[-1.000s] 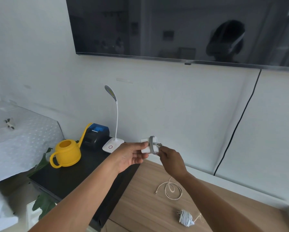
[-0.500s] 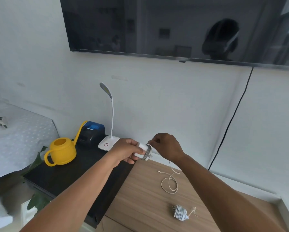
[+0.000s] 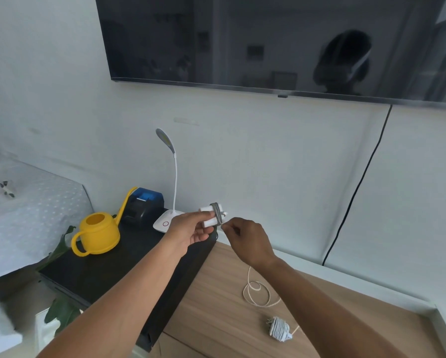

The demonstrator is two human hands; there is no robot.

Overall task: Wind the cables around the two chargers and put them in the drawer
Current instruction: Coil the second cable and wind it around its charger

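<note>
Above the seam between a black cabinet (image 3: 100, 270) and a wooden top (image 3: 211, 313), a person holds a white charger (image 3: 208, 216) in mid-air before a white wall. The left hand (image 3: 191, 231) grips the charger's near end, thumb on top and fingers curled beneath. Several grey turns of cable (image 3: 218, 215) circle the charger's far end. The right hand (image 3: 245, 241), just beside it, has its fingertips pinched together at the lowest turn, apparently on the cable, though the strand is too thin to make out there. Below the right wrist a pale strand drops to a loose loop (image 3: 256, 293) lying on the wooden top. Nearer the camera on the same top lies a second charger (image 3: 278, 330), its cable wrapped tightly around it and a short end sticking out. On the black cabinet stand a yellow watering can (image 3: 97, 237), a black and blue device (image 3: 143, 205) and a white lamp (image 3: 175, 182) with a bent neck. A dark TV (image 3: 242, 40) hangs on the wall above, and a black cord (image 3: 359, 182) runs down from it at right. Green leaves (image 3: 61, 310) show at lower left.
</note>
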